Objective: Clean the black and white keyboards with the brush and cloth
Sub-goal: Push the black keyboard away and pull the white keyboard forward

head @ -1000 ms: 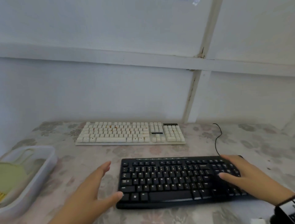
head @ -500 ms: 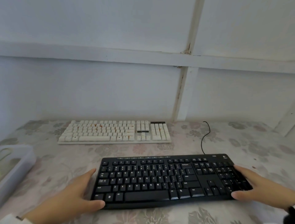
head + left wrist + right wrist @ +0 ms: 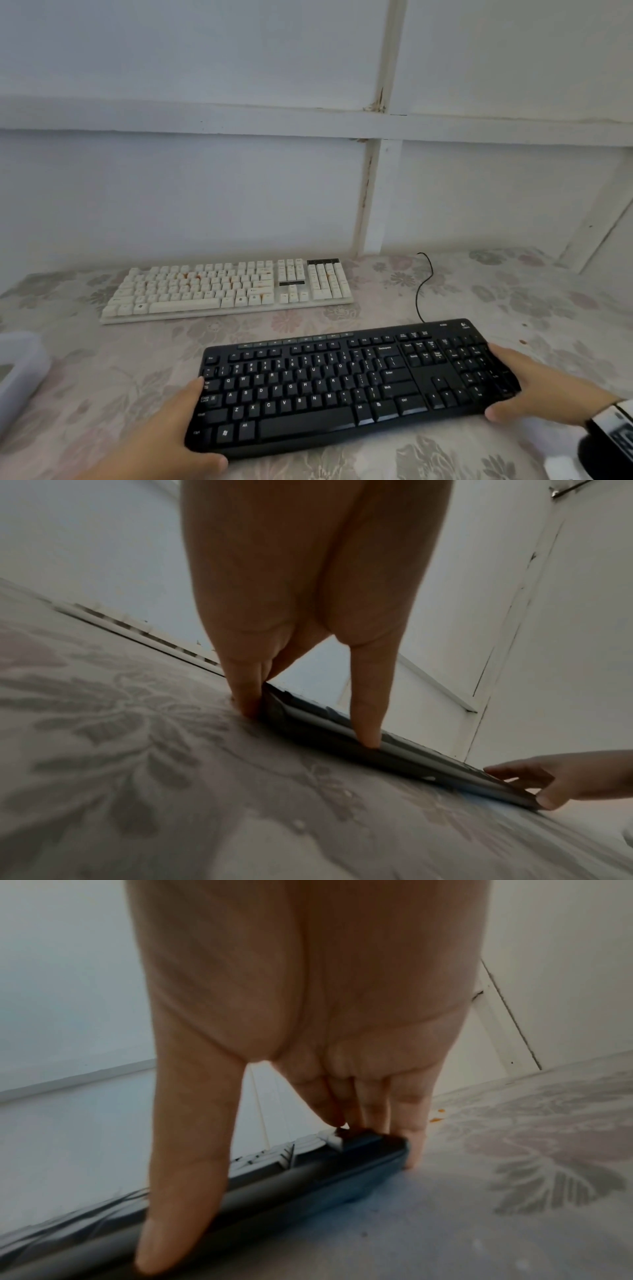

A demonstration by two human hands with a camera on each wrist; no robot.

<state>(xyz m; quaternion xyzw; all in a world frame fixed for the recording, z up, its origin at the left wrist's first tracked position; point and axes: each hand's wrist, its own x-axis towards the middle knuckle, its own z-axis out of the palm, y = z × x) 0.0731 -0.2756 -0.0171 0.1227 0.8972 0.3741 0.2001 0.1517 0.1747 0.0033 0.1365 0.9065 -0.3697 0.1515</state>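
The black keyboard (image 3: 342,387) lies on the flowered tablecloth, skewed with its right end farther from me. My left hand (image 3: 185,425) grips its left end, fingers along the end and thumb on the front edge (image 3: 366,723). My right hand (image 3: 527,387) grips the right end, fingers over the number pad and thumb on the front edge (image 3: 178,1218). The white keyboard (image 3: 226,291), with orange stains on several keys, sits behind it near the wall. No brush or cloth shows clearly.
A translucent white bin (image 3: 20,370) stands at the left edge of the table. The black keyboard's cable (image 3: 423,291) curls back toward the white panelled wall. Small orange crumbs (image 3: 436,1115) lie on the cloth to the right.
My right hand slid from on top of the number pad to the keyboard's right end, and my left hand closed on the left end. The keyboard now sits skewed; the bin has nearly left the view.
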